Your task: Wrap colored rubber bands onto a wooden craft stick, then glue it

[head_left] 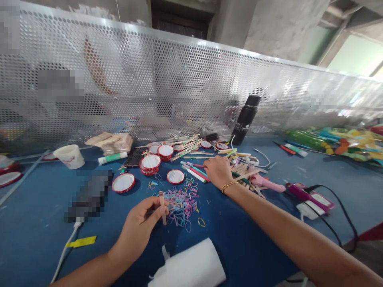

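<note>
The blue table (36, 231) is crowded. A perforated metal screen (179, 79) runs along its far edge, and a black bottle (245, 119) leans against it. Toward the far left stands a white cup (70, 155), with a stack of flat sticks (110, 141) and a glue stick (113, 158) just beside it. Red-rimmed round lids (150, 162) lie scattered through the middle. A white roll (191, 267) sits at the near edge, and a pink tool (305, 195) with a black cord lies toward the right edge.

The left hand (137, 229) pinches a wooden stick (163, 207) between thumb and fingertips. The stick stands nearly upright above the hand, its lower end touching the near left side of a heap of coloured rubber bands (181, 203).

The right hand (218, 171) reaches past that heap, palm down on a clutter of pens and sticks (239, 169) at mid-table. Its fingers curl into the clutter, and I can't tell whether they grip anything.
</note>
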A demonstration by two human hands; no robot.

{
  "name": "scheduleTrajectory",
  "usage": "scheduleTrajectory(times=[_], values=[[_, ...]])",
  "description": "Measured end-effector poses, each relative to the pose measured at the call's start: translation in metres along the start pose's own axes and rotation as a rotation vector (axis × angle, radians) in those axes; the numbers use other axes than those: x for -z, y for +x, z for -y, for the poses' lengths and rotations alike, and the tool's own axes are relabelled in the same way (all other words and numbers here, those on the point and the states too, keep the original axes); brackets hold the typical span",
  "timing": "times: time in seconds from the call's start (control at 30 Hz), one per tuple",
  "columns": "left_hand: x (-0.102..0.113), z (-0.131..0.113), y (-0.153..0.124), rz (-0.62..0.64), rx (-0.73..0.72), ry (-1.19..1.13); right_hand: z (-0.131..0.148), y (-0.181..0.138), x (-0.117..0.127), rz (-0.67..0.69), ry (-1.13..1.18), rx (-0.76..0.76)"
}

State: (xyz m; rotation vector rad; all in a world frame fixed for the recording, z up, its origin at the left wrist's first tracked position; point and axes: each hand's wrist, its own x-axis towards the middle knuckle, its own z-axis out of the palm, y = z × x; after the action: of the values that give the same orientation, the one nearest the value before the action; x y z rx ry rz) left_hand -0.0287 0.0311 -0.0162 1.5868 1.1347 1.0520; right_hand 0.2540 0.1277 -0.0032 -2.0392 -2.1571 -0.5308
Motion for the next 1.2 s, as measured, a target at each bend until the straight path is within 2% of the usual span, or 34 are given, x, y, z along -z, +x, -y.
scheduleTrajectory(times=[0.2, 0.4, 0.57, 0.93, 1.2], values=[[0.000, -0.003, 0.000, 0.023, -0.006, 0.011, 0.006, 0.006, -0.005, 0.012, 0.046, 0.015], [0.000, -0.004, 0.000, 0.024, 0.001, -0.004, 0.002, -0.006, 0.010, 0.002, 0.074, -0.016], [-0.001, -0.005, 0.000, 0.010, 0.009, -0.013, 0.004, -0.017, 0.017, 0.058, 0.090, -0.032], [0.000, -0.004, -0.002, 0.021, -0.006, 0.003, 0.012, -0.014, 0.017, 0.115, 0.167, -0.059], [0.001, -0.004, -0.002, 0.015, -0.008, 0.030, 0.012, -0.015, 0.010, 0.065, 0.278, -0.122]])
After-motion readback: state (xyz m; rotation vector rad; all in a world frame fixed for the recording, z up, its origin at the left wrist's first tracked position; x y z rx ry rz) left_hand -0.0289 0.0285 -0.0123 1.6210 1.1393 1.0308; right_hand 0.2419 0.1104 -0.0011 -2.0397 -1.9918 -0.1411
